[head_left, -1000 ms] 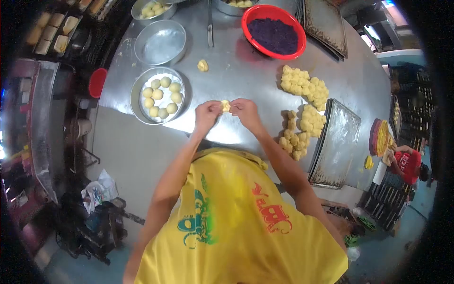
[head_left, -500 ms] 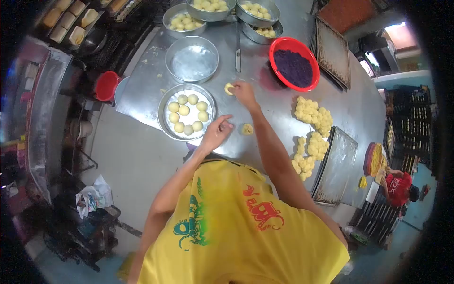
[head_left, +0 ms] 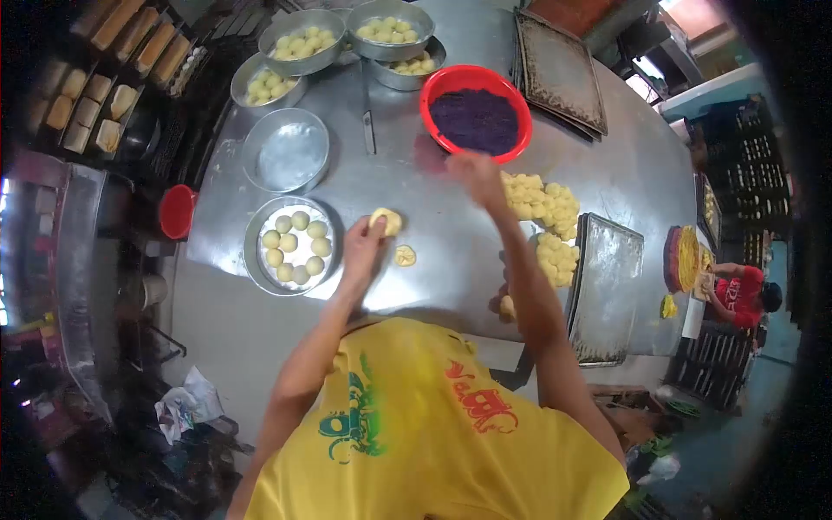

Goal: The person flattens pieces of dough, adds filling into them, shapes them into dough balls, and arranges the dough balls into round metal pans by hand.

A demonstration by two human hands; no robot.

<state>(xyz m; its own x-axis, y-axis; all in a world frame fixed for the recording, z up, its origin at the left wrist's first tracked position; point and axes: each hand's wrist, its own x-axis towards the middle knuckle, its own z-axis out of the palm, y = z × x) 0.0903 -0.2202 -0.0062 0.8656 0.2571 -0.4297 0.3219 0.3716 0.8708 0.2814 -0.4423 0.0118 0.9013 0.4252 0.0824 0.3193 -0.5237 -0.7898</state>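
A flattened piece of yellow dough (head_left: pixel 386 222) is held in the fingers of my left hand (head_left: pixel 360 247), just above the steel table. Below it and slightly to the right lies a small filled-looking dough piece (head_left: pixel 405 256) on the table. My right hand (head_left: pixel 477 178) is smeared by motion at the near rim of a red bowl (head_left: pixel 525 121) of dark purple filling (head_left: pixel 475 120); its fingers cannot be made out. Left of my left hand sits a round metal pan (head_left: pixel 249 251) with a ring of dough balls (head_left: pixel 300 220).
Clumps of yellow dough balls (head_left: pixel 542 201) lie right of my right forearm, beside a flat baking tray (head_left: pixel 611 286). A bare round pan (head_left: pixel 286 152), a knife (head_left: pixel 369 132) and several filled pans (head_left: pixel 299 52) are further back. A person in red (head_left: pixel 738 295) works at the far right.
The dough piece has passed from my right hand to my left. My right hand has moved right to the red bowl. The camera view has shifted.
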